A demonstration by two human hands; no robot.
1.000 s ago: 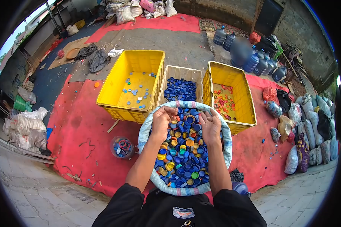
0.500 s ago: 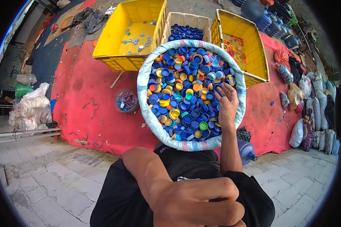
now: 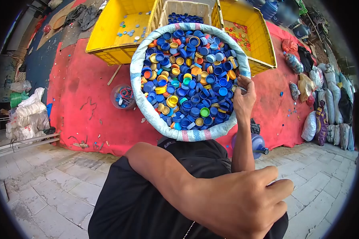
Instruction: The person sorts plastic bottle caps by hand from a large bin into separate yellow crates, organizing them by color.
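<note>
The sorting looks far from finished, to judge by the bins; the woven sack (image 3: 147, 113) in the middle of the frame is brim-full of mixed bottle caps (image 3: 189, 77), mostly blue with yellow, orange, green and red among them, while the crates behind it hold little. At upper left the yellow crate (image 3: 107, 42) carries only a thin scatter of pale and light-blue caps on its floor; the cream crate (image 3: 185, 6) at top centre holds a layer of dark blue caps; the second yellow crate (image 3: 263, 44) at upper right has a sparse spread of red and orange ones. A small clear tub (image 3: 123, 96), left of the sack on the red mat (image 3: 81, 119), holds a tangle of coloured rings.

The right hand (image 3: 243, 99) rests at the sack's right rim, fingers curled and pinched on the rolled edge; whether it also holds a cap I cannot tell. The left hand (image 3: 243, 203) fills the lower foreground, close to the lens, loosely curled, its palm side hidden; it holds nothing that shows.
</note>
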